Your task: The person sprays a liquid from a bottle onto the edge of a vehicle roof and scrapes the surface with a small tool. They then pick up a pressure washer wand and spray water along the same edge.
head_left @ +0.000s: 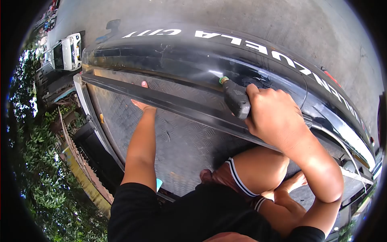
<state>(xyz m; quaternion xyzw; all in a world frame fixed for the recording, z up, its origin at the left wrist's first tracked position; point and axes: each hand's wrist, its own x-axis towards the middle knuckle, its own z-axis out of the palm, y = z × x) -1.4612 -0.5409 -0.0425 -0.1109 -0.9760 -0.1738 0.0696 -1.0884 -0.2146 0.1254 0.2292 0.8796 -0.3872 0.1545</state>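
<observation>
My right hand (274, 115) is closed around the grip of a black spray gun (237, 100). A white jet and mist leave its greenish nozzle (222, 80) toward the glossy black vehicle panel (181, 58). A thin hose (342, 143) trails from the gun toward the lower right. My left hand (140, 105) reaches under a dark metal bar (173, 104) and looks wrapped around it. One fingertip shows past the bar's far side; the bar hides the rest of the grip. Below the bar lies a dark tread-plate surface (177, 145).
White letters (258, 47) run along the vehicle's outer edge, with grey pavement (242, 16) beyond. My bent bare leg (258, 169) rests on the tread plate. A white vehicle (66, 52) stands at the upper left. Trees (48, 173) and a rusty-edged wall (86, 173) border the left.
</observation>
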